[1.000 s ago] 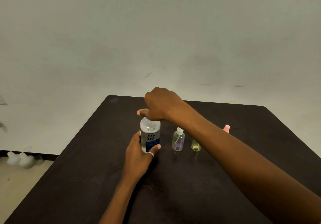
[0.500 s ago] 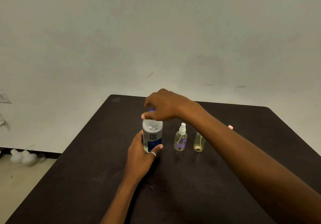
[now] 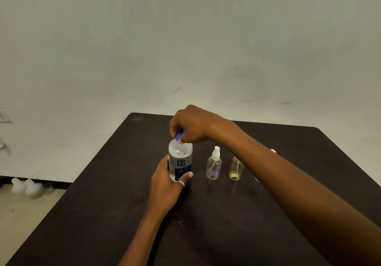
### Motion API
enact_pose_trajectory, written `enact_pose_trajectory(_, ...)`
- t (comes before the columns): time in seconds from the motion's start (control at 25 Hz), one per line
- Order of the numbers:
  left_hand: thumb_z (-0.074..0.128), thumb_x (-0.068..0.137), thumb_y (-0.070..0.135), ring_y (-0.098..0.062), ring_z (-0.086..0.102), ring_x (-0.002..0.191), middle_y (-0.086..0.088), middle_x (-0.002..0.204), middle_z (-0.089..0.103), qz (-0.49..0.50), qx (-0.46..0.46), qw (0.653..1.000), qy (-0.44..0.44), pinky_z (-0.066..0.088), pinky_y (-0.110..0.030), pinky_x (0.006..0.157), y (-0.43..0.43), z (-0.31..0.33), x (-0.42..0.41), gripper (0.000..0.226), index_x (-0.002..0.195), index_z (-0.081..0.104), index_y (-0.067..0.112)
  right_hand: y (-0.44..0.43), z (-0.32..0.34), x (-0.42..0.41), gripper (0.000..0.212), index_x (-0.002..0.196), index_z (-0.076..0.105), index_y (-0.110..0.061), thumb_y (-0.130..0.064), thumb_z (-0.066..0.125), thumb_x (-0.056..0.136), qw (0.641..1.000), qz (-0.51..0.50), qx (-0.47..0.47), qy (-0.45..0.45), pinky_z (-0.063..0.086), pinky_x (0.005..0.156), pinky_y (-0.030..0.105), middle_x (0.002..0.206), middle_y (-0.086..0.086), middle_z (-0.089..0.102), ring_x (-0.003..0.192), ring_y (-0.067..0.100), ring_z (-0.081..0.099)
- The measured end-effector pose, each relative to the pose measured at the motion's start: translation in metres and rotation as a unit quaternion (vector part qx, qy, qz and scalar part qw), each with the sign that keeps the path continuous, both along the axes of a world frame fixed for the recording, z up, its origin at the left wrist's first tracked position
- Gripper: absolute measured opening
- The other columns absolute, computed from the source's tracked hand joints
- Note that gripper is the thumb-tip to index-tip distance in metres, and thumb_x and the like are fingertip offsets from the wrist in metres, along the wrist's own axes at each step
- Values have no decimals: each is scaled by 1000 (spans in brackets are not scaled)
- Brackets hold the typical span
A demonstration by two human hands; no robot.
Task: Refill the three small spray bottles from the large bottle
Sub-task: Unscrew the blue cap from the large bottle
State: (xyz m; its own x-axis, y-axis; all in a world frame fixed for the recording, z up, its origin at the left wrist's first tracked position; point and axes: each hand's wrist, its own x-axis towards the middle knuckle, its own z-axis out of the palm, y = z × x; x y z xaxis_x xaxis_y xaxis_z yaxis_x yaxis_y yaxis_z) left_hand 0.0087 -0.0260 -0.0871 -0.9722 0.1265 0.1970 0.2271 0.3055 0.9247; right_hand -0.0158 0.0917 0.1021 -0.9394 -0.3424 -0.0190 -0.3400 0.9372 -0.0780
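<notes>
A large clear bottle (image 3: 180, 158) with a blue "renu" label stands upright on the dark table (image 3: 115, 204). My left hand (image 3: 167, 189) wraps around its lower body. My right hand (image 3: 191, 124) pinches the blue cap (image 3: 179, 135) at its top. To the right stands a small spray bottle (image 3: 214, 165) with a white nozzle and purple-tinted liquid. Beside it a second small bottle (image 3: 235, 168) is yellowish, its top hidden by my right forearm. Of a third bottle only the pink top (image 3: 273, 151) shows behind the forearm.
The table ends at a pale wall at the back. Its left edge drops to a light floor where several pale plastic objects (image 3: 26, 187) lie by the skirting.
My right hand has lifted slightly on top of the large bottle, and the blue cap now shows under its fingers. My left hand keeps its hold on the bottle.
</notes>
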Motion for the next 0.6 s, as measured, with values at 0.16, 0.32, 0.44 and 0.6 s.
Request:
enact_pose_trajectory(0.16,81,79,36,0,52,114,17,131,53,1,-3,1000,-3,41,-11,82,0,0,0,76,143,41,31,2,5,3,36,118,67,-18,-14,72,83,999,24,-5,-28,52,90,33,115,0,68,105,17,62)
enact_pose_trajectory(0.32,82,79,35,-1,53,114,15,133,55,2,7,1000,-6,41,-13,83,0,0,0,75,142,42,32,1,1,2,39,80,64,-13,-52,63,87,998,-58,0,36,49,67,30,78,2,64,74,19,60)
enact_pose_trajectory(0.44,82,79,35,-1,53,114,17,132,54,2,6,1000,-4,41,-13,84,0,1,0,76,142,41,32,-6,-3,2,48,59,43,-16,-49,63,89,993,-83,20,78,41,58,29,61,0,49,58,15,49)
enact_pose_trajectory(0.6,82,79,35,2,52,111,22,126,51,-1,4,1000,-2,40,-8,78,0,1,1,76,143,41,32,-4,0,-2,18,79,69,-12,-29,70,85,999,-31,18,23,54,70,31,84,3,70,76,17,62)
